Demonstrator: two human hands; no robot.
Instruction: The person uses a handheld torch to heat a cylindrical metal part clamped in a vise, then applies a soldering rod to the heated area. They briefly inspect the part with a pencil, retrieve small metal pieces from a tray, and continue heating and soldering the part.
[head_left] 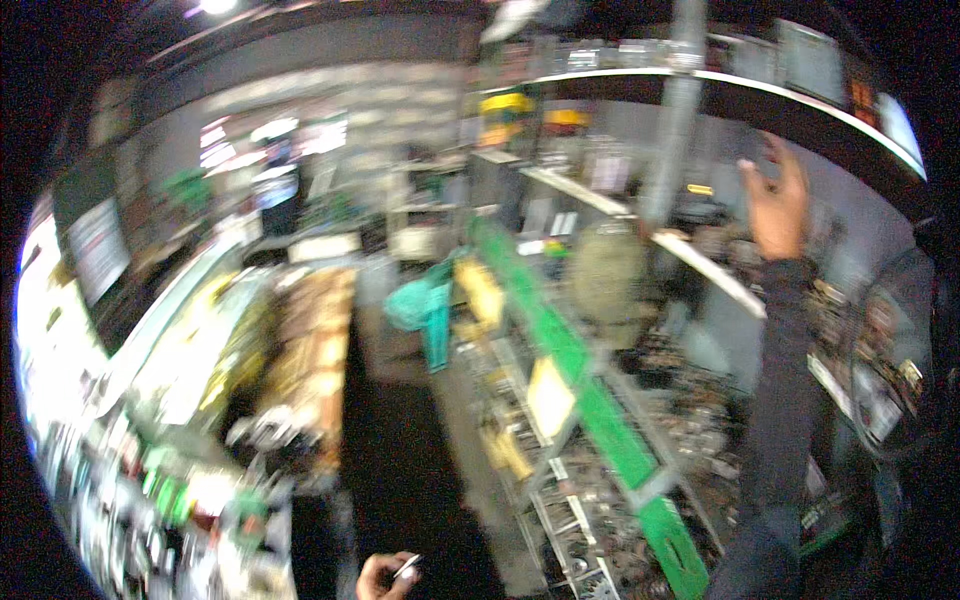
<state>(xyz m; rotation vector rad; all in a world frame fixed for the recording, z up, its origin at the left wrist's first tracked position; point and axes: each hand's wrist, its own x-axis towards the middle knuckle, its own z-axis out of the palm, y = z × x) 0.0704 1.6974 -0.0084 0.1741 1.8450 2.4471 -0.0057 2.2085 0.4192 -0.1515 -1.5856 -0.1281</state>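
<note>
My right arm, in a dark sleeve, is raised at the right. My right hand [780, 208] reaches up below the upper shelf [740, 85]. Its thumb and fingers are apart, and nothing shows between them. At the lower edge, only part of my left hand [376, 580] comes into view. Its fingers are closed on a small whitish object [407, 567], too blurred to name. Beneath my right arm, heaps of small dark parts [700, 405] lie along the shelving.
A green-edged rack [620, 440] with compartments of small parts runs along the right. A teal cloth [425, 305] hangs at its far end. To the left stand a wooden-topped bench [318, 330] and a cluttered table. A grey post [672, 130] rises beside the shelves.
</note>
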